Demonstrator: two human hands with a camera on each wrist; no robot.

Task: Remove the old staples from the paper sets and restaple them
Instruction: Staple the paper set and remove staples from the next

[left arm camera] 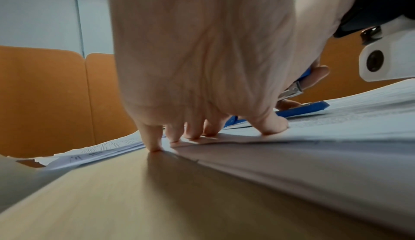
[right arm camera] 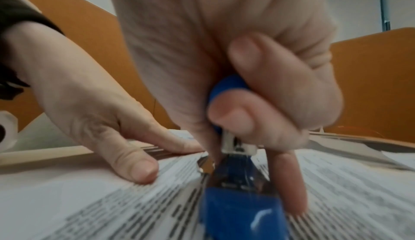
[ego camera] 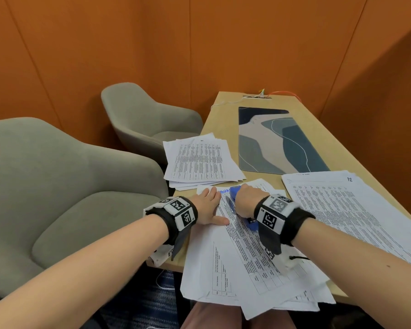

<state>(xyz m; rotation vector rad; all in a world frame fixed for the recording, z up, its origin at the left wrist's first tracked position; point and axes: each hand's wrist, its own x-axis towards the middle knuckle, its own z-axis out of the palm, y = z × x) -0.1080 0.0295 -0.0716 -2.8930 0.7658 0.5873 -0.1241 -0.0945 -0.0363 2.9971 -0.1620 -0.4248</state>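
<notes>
Lying across a wooden table (ego camera: 323, 138), papers (ego camera: 235, 257) face orange walls (ego camera: 81, 43).

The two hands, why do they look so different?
The left hand lies spread, fingers straight, pressing the paper set down; the right hand is curled, gripping the blue stapler. The left hand holds nothing; the right hand holds a tool. Both sit at the same paper set and wear marked wristbands.
</notes>
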